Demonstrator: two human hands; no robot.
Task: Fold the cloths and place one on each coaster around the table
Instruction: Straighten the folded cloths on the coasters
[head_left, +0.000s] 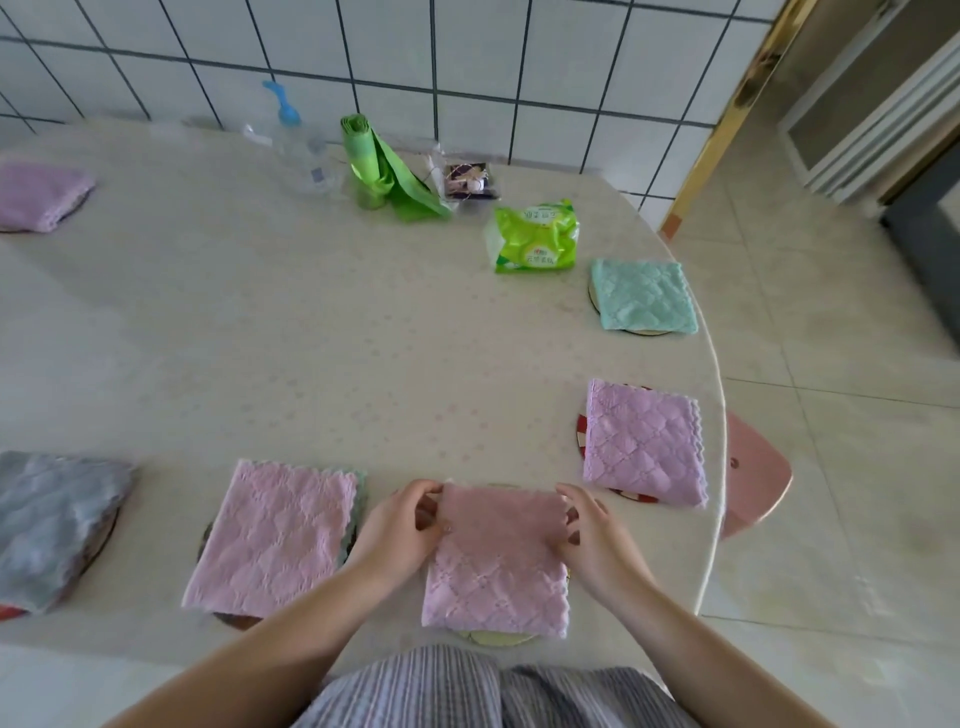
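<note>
Cloth: the folded pink cloth (496, 561) lay on a coaster (493, 638) at the table's (311, 338) near edge.
Left hand (400, 530): fingers pinched the cloth's far left corner.
Right hand (597, 540): fingers pinched its far right corner.

Folded pink cloth (496, 561) flat on coaster (493, 638), near table edge

Home dining corner: tiled wall (467, 62), table (311, 338).

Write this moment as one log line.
step: placing | both hands hold pink cloth on coaster | five cloths already placed
</note>
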